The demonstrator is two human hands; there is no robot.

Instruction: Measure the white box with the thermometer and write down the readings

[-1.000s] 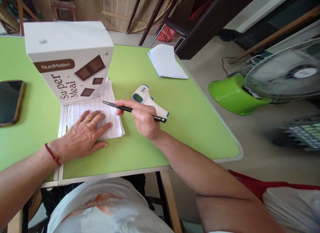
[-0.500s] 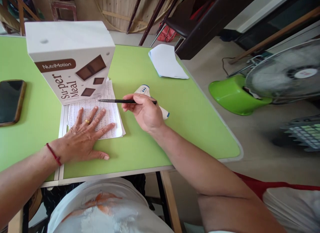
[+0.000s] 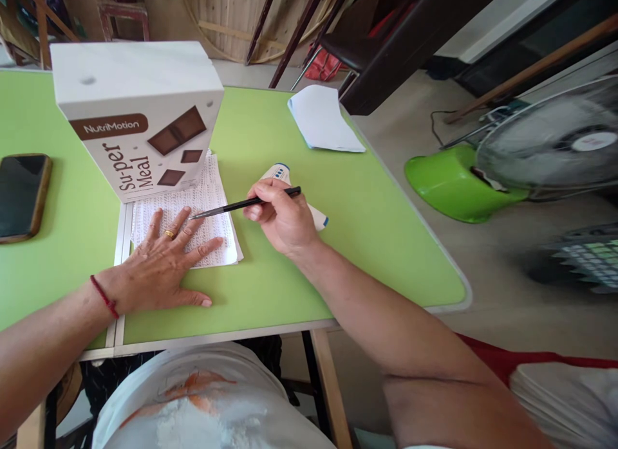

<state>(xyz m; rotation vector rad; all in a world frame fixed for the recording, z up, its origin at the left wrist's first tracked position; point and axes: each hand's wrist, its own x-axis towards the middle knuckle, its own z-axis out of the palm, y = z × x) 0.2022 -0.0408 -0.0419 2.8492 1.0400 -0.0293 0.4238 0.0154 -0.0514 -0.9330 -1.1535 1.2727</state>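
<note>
My left hand lies flat with fingers spread over a written-on stack of paper. Its thumb rests on the green tabletop. In my right hand is a slim black pen, its tip pointing left, close to the left hand's fingers over the writing. Whether the tip touches the paper I cannot tell. A white box printed with chocolate-coloured bars stands upright at the sheets' far end and hides part of them. Partly under the right hand is a white device with blue ends, perhaps a thermometer.
A phone lies at the left of the green table. Blank white sheets rest near the far right edge. Beyond the table on the right stand a bright green stool and a fan.
The pen has tilted, its tip dropping nearer to the left hand's fingers and its back end rising. My right hand has shifted slightly right. The left hand stays in place.
</note>
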